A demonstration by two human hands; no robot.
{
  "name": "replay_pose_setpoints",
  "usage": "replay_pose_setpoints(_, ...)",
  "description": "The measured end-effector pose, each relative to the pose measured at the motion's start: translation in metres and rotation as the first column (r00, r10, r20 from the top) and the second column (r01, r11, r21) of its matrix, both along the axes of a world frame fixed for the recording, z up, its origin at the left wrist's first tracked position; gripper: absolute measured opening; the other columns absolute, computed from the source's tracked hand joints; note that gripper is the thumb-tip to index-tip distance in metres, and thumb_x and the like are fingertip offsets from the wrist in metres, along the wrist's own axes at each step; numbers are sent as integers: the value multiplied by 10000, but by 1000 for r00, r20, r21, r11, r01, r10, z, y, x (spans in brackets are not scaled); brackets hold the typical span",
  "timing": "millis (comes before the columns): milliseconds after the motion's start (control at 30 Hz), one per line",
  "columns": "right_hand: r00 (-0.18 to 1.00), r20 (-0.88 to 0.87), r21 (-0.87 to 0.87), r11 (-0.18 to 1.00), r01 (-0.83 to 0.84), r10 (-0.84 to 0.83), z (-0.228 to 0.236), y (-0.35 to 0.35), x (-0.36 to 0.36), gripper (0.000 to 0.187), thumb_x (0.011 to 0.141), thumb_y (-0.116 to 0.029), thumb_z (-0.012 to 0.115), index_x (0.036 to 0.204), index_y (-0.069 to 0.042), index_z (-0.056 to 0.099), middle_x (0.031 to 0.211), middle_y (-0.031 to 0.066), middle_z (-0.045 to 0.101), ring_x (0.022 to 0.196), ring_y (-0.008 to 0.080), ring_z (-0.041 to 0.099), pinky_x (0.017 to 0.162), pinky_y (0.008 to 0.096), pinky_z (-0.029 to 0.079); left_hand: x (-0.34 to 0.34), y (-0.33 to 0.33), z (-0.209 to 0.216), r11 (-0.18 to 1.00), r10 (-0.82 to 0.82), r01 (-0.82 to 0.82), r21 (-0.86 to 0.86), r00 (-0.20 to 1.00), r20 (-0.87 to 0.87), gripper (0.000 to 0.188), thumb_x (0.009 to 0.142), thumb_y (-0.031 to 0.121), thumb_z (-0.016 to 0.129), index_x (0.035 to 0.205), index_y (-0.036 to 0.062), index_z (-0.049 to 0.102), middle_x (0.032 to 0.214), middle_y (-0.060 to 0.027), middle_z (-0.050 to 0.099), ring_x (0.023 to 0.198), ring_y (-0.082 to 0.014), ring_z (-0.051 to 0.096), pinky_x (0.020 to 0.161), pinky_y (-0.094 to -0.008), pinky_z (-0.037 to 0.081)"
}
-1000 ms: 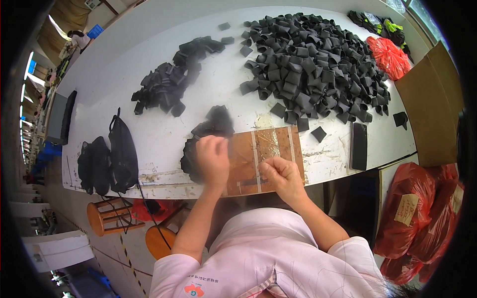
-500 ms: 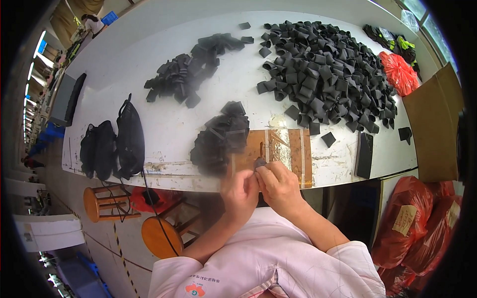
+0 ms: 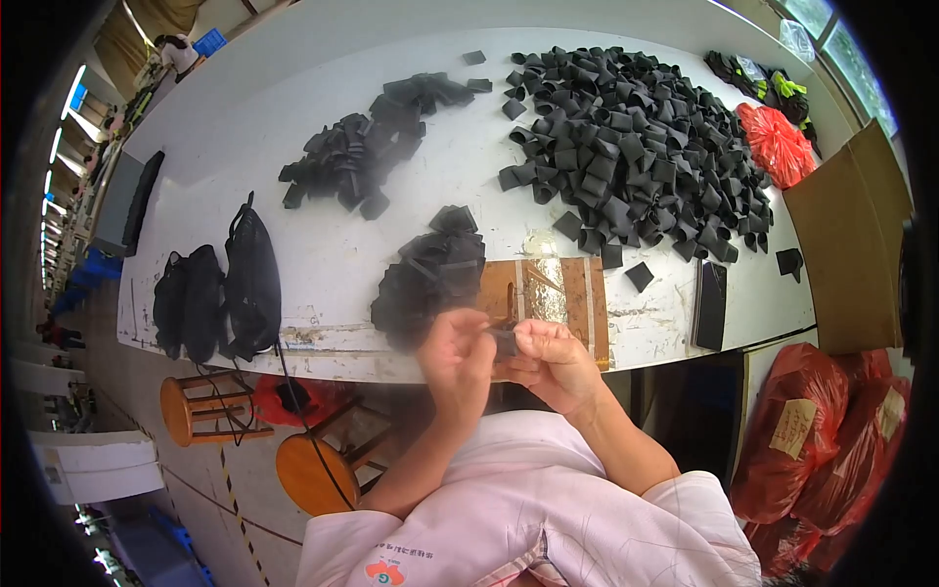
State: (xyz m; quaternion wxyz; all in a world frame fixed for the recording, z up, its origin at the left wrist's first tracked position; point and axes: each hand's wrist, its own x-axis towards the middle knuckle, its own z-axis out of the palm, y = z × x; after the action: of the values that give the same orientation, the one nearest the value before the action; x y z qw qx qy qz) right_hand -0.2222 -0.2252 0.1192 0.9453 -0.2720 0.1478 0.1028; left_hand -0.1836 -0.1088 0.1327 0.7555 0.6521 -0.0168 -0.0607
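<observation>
A small black fabric loop (image 3: pixel 504 341) is held between my two hands at the table's front edge. My right hand (image 3: pixel 556 364) pinches its right end between thumb and fingers. At the other end, my left hand (image 3: pixel 455 360) is curled with its fingertips on the piece; its exact grip is partly hidden. Beneath and beyond the hands lies a brown board (image 3: pixel 577 289) with strips of tape across it. Left of the board is a stacked pile of black pieces (image 3: pixel 430 274), blurred in places.
A large heap of black loops (image 3: pixel 626 147) covers the back right; another black pile (image 3: pixel 352 152) lies back left. Black mesh bags (image 3: pixel 252 279) hang over the left front edge. At right are a black block (image 3: pixel 710 305), a cardboard box (image 3: pixel 849 235) and red bags (image 3: pixel 797 430). Wooden stools (image 3: pixel 315 474) stand below.
My hands have turned and drawn slightly apart, so more of the black loop shows between them. The right hand's fingers now lie below its thumb. The view has shifted slightly.
</observation>
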Motion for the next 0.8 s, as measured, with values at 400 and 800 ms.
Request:
replay_pose_setpoints(400,958,153,-490,861,-139,242,16,-27,53,297,869,-290,541,688,-55,532,600,-66,434,555,28,377,496,184,336,48,12,14,727,-498,99,-679,758,-422,182,805,-14,478,980,8,525,752,-84,592,315,-24,299,300,-167,236)
replay_pose_setpoints(800,772,625,-780,42,625,115,34,-13,26,335,658,-156,705,921,-6,563,827,88,532,663,213,521,565,301,438,41,4,18,947,-321,273,168,818,477,234,804,30,568,1029,-32,545,984,-118,573,928,-155,516,823,-265,396)
